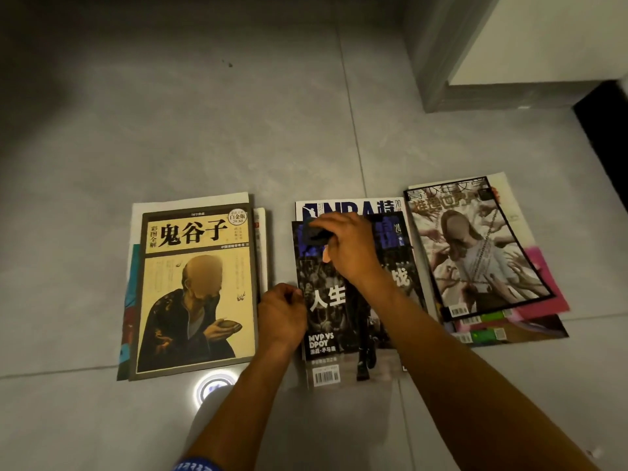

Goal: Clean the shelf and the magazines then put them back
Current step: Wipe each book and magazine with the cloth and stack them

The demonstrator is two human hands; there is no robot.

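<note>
Currently three stacks of magazines lie flat on the grey tiled floor, side by side, not touching.

Left stack, about 9 o'clock from frame centre: top cover is yellow-brown with a robed seated figure and large black characters. Edges of other issues stick out under it on the left and top.

Middle stack, near centre: dark basketball magazine on top, white NBA-titled issue showing beneath its top edge.

Right stack, about 3 o'clock: top cover shows a figure ringed by many reaching hands, rotated slightly clockwise. Pink and green-labelled issues fan out below at its 5 o'clock.

Right hand: fingers curled around a dark cloth, pressing it on the upper left of the dark basketball magazine.

Left hand: at the left edge of the middle stack, fingers curled in, touching that edge. Cannot tell if they actually pinch the cover.

Round light reflection on the floor at 6 o'clock, between the left and middle stacks. White furniture corner at 1 o'clock. Blue patterned wristband on the left forearm at the bottom edge.
</note>
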